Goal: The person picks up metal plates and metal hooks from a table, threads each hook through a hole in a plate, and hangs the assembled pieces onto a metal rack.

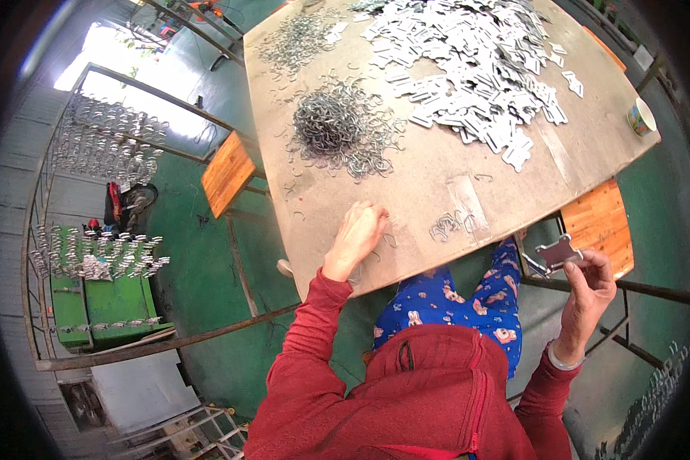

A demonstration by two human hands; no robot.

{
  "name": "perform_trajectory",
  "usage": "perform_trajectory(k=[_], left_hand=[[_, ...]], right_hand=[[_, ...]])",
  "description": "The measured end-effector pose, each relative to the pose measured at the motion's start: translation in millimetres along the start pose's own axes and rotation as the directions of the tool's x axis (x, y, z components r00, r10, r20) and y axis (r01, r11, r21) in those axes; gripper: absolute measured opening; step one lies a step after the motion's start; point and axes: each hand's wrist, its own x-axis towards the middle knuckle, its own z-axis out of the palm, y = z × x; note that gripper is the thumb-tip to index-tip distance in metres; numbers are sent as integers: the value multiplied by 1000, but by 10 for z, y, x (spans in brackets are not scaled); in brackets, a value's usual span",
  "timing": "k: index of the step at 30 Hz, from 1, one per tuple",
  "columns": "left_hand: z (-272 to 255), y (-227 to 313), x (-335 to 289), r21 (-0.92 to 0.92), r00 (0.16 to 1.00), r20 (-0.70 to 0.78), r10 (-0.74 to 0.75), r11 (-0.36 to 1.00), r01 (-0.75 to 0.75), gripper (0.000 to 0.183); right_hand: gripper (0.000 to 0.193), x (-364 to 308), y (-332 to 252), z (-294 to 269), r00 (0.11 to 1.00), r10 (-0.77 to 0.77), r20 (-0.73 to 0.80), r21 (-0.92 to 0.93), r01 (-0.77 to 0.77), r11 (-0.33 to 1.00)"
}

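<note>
My right hand (588, 300) is off the table's near right edge, thumb and fingers closed on a flat metal plate (558, 254) with notched corners. A thin metal piece beside the plate's left end is too small to make out. My left hand (358, 236) rests at the near left part of the table (429, 199), its fingers pinched together. Whatever is between those fingertips is hidden. Loose wire hooks (391, 240) lie by it, and a small cluster of hooks (448, 225) sits farther right. Beyond my left hand rises a dense pile of wire hooks (330, 123).
A big heap of flat metal plates (468, 69) covers the far right of the table, with more hooks (295, 42) at the far left. A paper cup (642, 117) stands at the right corner. Wooden stools (228, 173) flank the table. Racks of hanging metal parts (103, 142) stand left.
</note>
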Motion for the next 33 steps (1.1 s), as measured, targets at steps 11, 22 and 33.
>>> perform_trajectory(k=[11, 22, 33], left_hand=[[16, -428, 611, 123, 937, -304, 173, 982, -142, 7], [-203, -440, 736, 18, 897, -431, 97, 995, -99, 7], [-59, 1374, 293, -953, 993, 106, -44, 281, 114, 14]], right_hand=[[24, 100, -46, 109, 1000, 1, 26, 7, -1, 1000], [24, -24, -78, 27, 999, -36, 32, 8, 36, 999], [21, -178, 124, 169, 993, 109, 37, 66, -111, 992]])
